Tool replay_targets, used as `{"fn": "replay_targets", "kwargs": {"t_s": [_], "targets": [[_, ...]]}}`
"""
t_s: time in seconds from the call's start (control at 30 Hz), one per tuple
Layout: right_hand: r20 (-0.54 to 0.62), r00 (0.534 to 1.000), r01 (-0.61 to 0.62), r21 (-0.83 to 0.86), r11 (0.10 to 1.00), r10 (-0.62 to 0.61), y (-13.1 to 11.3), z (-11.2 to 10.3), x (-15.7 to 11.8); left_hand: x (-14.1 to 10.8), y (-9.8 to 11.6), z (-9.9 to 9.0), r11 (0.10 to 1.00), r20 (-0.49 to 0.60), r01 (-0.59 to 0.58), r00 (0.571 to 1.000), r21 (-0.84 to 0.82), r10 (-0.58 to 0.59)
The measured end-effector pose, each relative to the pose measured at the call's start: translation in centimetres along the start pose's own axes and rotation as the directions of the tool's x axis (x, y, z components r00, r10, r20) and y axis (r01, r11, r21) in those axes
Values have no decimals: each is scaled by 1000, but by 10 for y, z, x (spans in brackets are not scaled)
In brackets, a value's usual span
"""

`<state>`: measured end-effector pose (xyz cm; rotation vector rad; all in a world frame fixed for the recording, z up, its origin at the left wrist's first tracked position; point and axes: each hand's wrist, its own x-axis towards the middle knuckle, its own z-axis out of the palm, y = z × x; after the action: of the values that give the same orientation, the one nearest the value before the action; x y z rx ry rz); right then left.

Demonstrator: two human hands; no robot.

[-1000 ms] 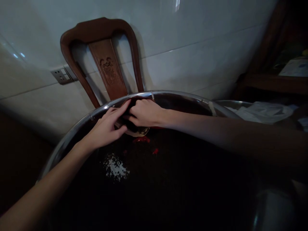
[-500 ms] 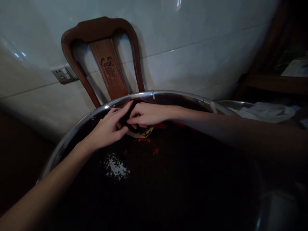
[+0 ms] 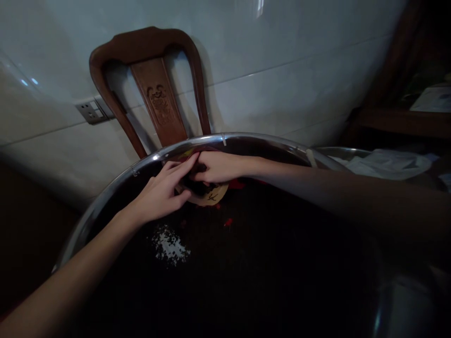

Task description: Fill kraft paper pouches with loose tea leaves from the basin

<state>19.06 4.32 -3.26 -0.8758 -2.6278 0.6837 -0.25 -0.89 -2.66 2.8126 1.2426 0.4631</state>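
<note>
My left hand [image 3: 162, 188] rests at the left side of a small pouch-like thing with a pale tan edge [image 3: 209, 196] and a dark inside. Its index finger stretches forward and its thumb lies by the near edge, so the hand grips around the opening. My right hand [image 3: 220, 167] comes in from the right with fingers curled down into or over that opening. Its fingertips are hidden, and what they hold cannot be made out. Red scraps [image 3: 228, 222] lie close by, with more red under the right wrist. A white patch with dark flecks [image 3: 171, 245] is nearer to me.
A shiny metal rim [image 3: 246, 135] curves around the dark area. Behind it stands a carved wooden chair [image 3: 160, 101] against a tiled wall [image 3: 282, 89] with a socket [image 3: 92, 111]. Crumpled pale plastic [image 3: 387, 164] lies in another metal-rimmed vessel at right.
My right hand's fingers have sunk a little lower at the opening. The pale edge has shifted slightly right and shows more, with a dark mark visible. My left hand has moved slightly right.
</note>
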Motion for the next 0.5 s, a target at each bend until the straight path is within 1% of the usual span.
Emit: {"fn": "replay_targets", "kwargs": {"t_s": [0.07,0.1,0.13,0.17,0.23,0.27,0.3,0.37,0.43,0.5], "targets": [[130,991,-45,77,996,35,-2,4,0,0,1,1,1000,8,6,1000,0,-6],[178,983,-47,65,997,35,-2,6,1,0,1,1,1000,13,6,1000,-1,-6],[189,981,-39,18,999,35,-1,9,2,0,1,2,1000,20,1,1000,-5,-1],[172,984,-33,-49,998,41,1,10,3,0,0,2,1000,25,-7,1000,-10,7],[89,994,-45,-171,984,61,7,11,6,1,0,3,999,21,-27,999,-27,28],[52,996,-61,-195,979,72,10,10,7,1,0,4,998,11,-43,999,-40,44],[42,996,-74,-186,980,83,12,9,8,2,0,5,996,-7,-64,998,-55,64],[112,989,-81,-117,990,94,16,7,8,2,1,8,991,-44,-100,994,-84,97],[192,979,-54,-81,995,69,16,11,7,3,2,13,987,-59,-120,992,-103,114],[194,979,-47,-99,994,65,13,19,7,4,4,18,987,-46,-119,992,-111,115]]}}
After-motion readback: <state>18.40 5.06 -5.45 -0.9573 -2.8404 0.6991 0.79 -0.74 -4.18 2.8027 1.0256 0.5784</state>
